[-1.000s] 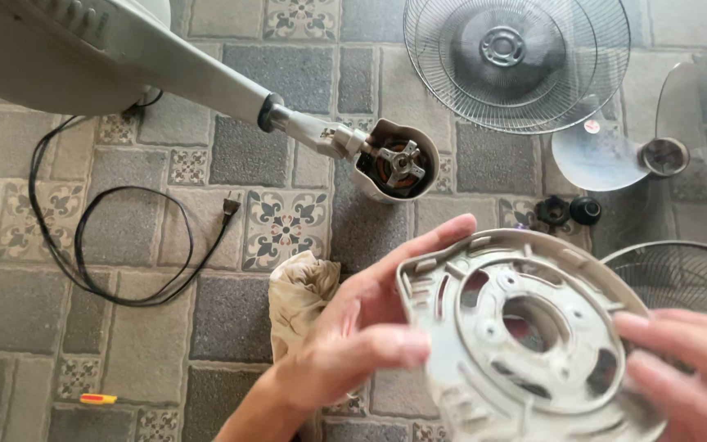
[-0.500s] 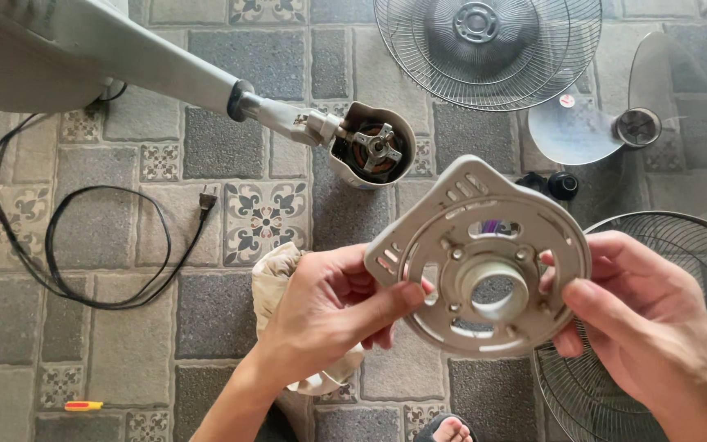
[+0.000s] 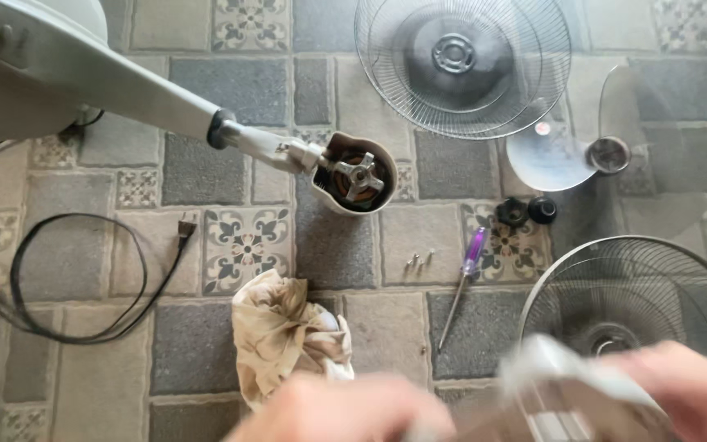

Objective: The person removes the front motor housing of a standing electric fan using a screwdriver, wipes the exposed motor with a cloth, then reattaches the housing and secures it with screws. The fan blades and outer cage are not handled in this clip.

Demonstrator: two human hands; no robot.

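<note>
Head view: both hands blurred at 6 o'clock, left hand point(image 3: 345, 409), right hand point(image 3: 681, 385) gripping grey plastic plate point(image 3: 566, 385) between them; left grip unclear. Motor housing point(image 3: 358, 176) lies at 11 o'clock.

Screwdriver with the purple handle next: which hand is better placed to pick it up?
Probably the left hand. It looks free at the bottom edge, while the right hand seems to carry the blurred grey plastic cover. The screwdriver lies on the tiled floor between them, so reach is similar.

Grey patterned tile floor point(image 3: 206, 176)
</note>
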